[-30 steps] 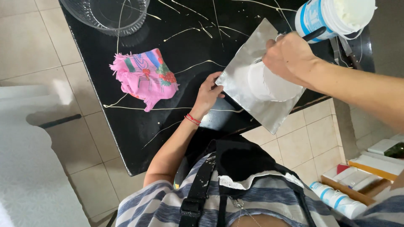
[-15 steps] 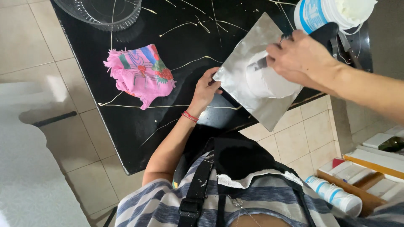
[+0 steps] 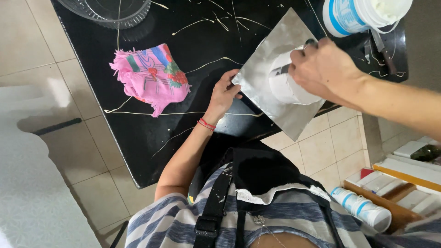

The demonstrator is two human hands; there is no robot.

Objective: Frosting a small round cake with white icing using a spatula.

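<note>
A black table streaked with thin pale lines stands on a tiled floor. On it lie a crumpled pink patterned cloth, a clear plastic bowl, a square silvery sheet and a white tub.

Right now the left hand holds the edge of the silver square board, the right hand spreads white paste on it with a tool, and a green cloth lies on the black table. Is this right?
Not quite: the cloth is pink with a coloured pattern, not green. The head view shows it on the black table. The rest stands: the left hand holds the edge of the silver square board, and the right hand works a tool in the white paste.
</note>
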